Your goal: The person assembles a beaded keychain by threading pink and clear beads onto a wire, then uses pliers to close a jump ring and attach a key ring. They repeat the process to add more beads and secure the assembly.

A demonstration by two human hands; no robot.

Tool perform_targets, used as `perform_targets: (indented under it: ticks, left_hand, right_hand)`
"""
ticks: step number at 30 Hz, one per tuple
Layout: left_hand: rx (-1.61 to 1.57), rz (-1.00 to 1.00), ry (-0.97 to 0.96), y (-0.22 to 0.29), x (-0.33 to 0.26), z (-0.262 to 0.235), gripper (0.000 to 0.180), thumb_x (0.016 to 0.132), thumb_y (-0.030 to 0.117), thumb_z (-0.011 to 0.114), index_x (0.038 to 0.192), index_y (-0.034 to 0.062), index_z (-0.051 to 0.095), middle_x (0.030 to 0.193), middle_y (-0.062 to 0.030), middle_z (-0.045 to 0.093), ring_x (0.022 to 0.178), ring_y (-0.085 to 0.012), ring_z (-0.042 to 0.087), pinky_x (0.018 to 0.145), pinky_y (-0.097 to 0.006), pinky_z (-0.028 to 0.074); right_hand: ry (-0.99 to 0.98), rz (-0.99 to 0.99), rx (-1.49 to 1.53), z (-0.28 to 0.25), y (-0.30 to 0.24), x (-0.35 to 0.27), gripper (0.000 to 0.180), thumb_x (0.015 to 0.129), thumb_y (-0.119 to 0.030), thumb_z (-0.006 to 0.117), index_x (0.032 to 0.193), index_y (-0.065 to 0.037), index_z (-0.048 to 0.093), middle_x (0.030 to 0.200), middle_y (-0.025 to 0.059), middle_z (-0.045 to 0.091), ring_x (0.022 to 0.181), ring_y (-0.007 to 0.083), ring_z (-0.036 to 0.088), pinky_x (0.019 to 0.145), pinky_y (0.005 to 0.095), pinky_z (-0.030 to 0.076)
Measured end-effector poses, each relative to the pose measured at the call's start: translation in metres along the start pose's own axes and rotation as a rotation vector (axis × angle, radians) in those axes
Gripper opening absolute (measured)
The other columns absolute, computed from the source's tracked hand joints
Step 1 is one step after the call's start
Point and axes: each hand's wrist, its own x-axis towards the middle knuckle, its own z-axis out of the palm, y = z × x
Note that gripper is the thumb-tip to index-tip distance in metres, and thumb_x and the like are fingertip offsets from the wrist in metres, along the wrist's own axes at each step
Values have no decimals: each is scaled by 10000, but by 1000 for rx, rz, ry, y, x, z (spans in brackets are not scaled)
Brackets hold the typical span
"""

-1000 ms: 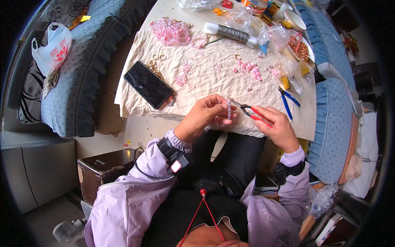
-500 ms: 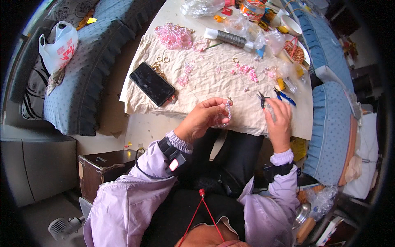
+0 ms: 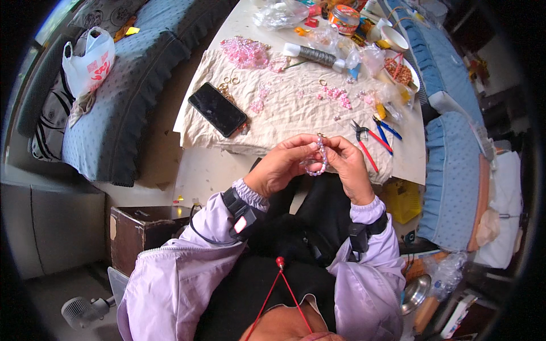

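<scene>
A small strand of clear, lilac-tinted beads (image 3: pixel 324 161) with a gold clasp or ring at its top hangs between my hands at the near edge of the cloth. My left hand (image 3: pixel 278 166) is closed, pinching the strand between thumb and fingers. From the other side, my right hand (image 3: pixel 352 171) has its thumb and fingertips closed on the same strand near the top. Just past my right hand, red-handled pliers (image 3: pixel 371 149) lie on the cloth, beside blue-handled pliers (image 3: pixel 387 128). The exact grip of the right fingertips is partly hidden.
A cream cloth (image 3: pixel 290 122) covers the table. On it lie a black phone (image 3: pixel 217 109), pink bead strands (image 3: pixel 244 53), loose pink beads (image 3: pixel 336 95) and a grey wire spool (image 3: pixel 314 55). Plastic bags (image 3: pixel 281 14) and a white bowl (image 3: pixel 393 38) stand farther back.
My right hand has let go of the red-handled pliers, leaving them on the cloth, and has moved left to the beaded strand. My left hand still holds the strand.
</scene>
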Motion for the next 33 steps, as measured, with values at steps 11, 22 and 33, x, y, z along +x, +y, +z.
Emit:
perform_targets:
  ticks: [11,22,33]
  left_hand:
    - [75,64,-91,3,-15,11,377,1082,217,673,1410,40,611,1163,-63,723,1057,-166,684,954,-310,552]
    - [409,128,-231,-24,-17,9,561,1141,169,551,1666,66,382,1394,-49,657,1182,-138,651,1036,-330,525]
    - [132,0,-214,-18,-25,11,623,1089,111,482,1689,76,317,1178,-102,731,1004,-189,754,942,-375,630]
  right_hand:
    - [149,-179,-575,16,-42,-21,89,1010,-84,731,1040,-23,674,937,36,711,814,141,675,741,320,551]
    - [119,-264,-1114,39,-65,-38,116,940,-103,729,925,-53,626,880,120,653,812,349,691,698,470,540]
    - [104,-316,-1076,35,-61,-40,82,977,-70,714,983,3,679,930,130,674,783,288,678,704,385,534]
